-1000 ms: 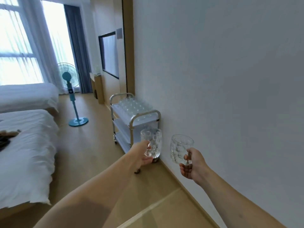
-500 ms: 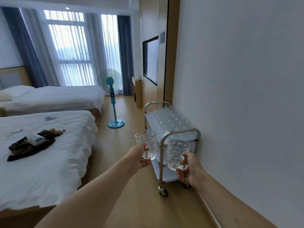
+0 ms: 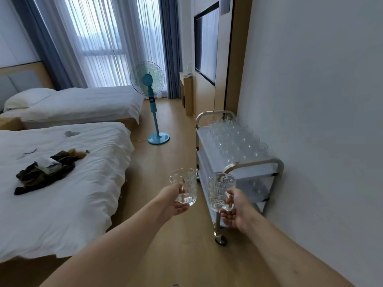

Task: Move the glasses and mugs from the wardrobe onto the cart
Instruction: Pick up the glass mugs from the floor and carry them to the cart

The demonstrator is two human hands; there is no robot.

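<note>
Bedroom, cart (image 3: pixel 251 162) by wall, top packed with glasses (image 3: pixel 236 139). Left hand (image 3: pixel 173 200) grasps mug (image 3: pixel 183 186), right hand (image 3: pixel 236 211) grasps second mug (image 3: pixel 219 191). Risk: clinking mugs together, knocking rows while placing.

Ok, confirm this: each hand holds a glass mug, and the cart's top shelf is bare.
Not bare. The head view shows the cart's top shelf packed with rows of glasses. The rest holds: the left hand and right hand each grip a mug.
</note>
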